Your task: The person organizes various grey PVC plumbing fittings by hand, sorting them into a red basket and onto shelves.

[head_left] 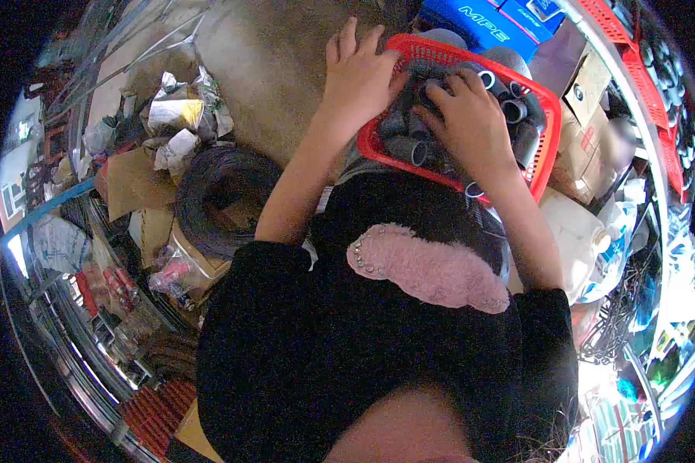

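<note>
A red plastic basket (544, 150) full of grey pipe fittings (515, 112) is at the top of the head view, in front of my body. My left hand (359, 81) is at the basket's left rim, its fingers spread and nothing visible in them. Over the middle of the basket, my right hand (472, 116) rests on dark grey fittings with its bent fingers apart. A fitting with a pale round opening (418, 153) lies near the basket's front wall. The right palm and wrist hide part of the contents.
Blue boxes (483, 27) are behind the basket. A coil of dark tubing (228, 197) lies left of me, near crumpled wrappings (179, 112) and cardboard (135, 181). To the right are a whitish jug (571, 235), a cardboard box (583, 147) and red crates (641, 89).
</note>
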Demonstrator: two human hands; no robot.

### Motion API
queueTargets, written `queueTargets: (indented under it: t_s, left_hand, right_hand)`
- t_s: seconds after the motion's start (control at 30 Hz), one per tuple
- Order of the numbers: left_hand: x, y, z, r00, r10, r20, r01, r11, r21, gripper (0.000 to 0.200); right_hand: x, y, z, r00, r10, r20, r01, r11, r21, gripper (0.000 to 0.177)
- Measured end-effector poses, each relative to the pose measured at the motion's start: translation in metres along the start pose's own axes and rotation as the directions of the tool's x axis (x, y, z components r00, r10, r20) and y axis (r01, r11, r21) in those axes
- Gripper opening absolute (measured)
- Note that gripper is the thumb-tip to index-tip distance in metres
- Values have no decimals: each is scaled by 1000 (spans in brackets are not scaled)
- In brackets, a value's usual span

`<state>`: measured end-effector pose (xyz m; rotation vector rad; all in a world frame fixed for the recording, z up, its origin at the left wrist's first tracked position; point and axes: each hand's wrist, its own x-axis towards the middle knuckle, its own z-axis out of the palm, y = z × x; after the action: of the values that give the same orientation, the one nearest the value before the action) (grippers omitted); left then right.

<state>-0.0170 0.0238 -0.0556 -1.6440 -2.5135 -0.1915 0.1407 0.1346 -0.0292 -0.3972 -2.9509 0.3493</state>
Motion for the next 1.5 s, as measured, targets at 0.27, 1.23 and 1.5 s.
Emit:
queueTargets:
  t_s: [0.27,1.23,1.5]
  left_hand:
    - [25,18,41,997,47,-60,-39,990,136,37]
    - [-21,21,-34,916,-356,183,217,59,-974,29]
    - [-21,61,-73,985,-96,146,145,-17,-989,53]
  right_hand:
    - [-16,3,-9,997,43,-68,-39,998,58,30]
    - [-46,24,-22,942,123,-311,33,892,451,32]
    - [-47,-4,-50,874,475,-108,-98,389,916,41]
